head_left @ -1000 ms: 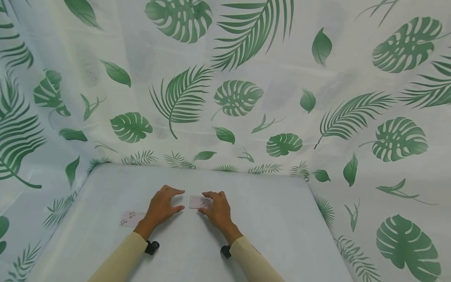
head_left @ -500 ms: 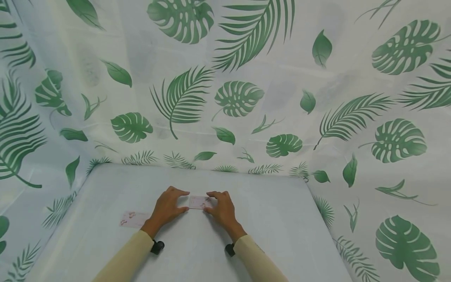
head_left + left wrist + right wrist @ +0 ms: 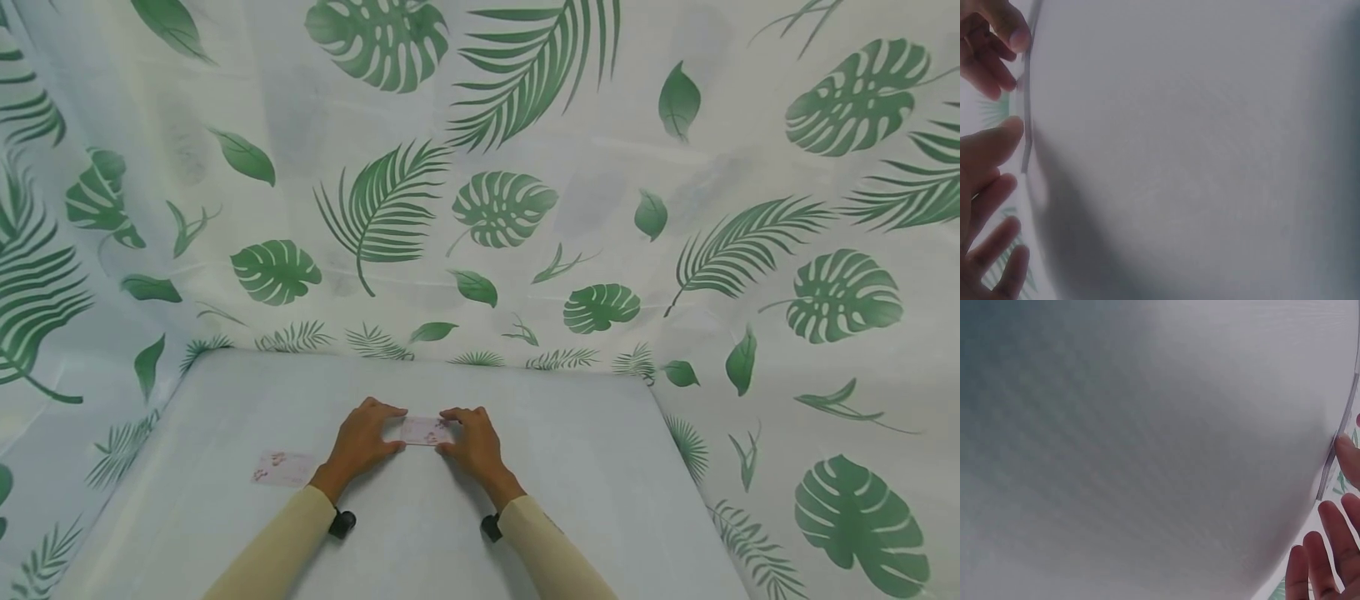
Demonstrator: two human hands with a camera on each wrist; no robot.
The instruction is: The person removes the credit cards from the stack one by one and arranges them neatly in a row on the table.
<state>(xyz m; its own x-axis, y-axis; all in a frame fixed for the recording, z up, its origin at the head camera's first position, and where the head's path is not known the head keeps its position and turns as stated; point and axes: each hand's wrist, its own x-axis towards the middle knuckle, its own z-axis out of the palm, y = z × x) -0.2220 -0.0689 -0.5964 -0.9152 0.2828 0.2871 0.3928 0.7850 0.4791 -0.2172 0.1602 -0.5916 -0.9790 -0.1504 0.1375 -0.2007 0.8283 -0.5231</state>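
Observation:
A thin stack of pale pink cards (image 3: pixel 425 431) with a reddish print on top lies flat in the middle of the table. My left hand (image 3: pixel 362 437) holds its left end, index finger at the far edge and thumb at the near edge. The right hand (image 3: pixel 474 446) grips the right end the same way. In the right wrist view the layered edge of the card stack (image 3: pixel 1330 469) shows, with the right thumb (image 3: pixel 1347 456) against it. Seen from the left wrist, the left thumb (image 3: pixel 1007 137) touches the stack's near edge; the fingers below are spread.
A second pale pink printed sheet (image 3: pixel 281 468) lies flat to the left, beside the left wrist. White table (image 3: pixel 585 483) surrounds both things. Leaf-printed curtains (image 3: pixel 517 275) enclose the table at the back and sides.
My left hand has moved right and come to the left end of the card stack. The right hand has shifted slightly right, to the stack's right end. The second sheet stays put.

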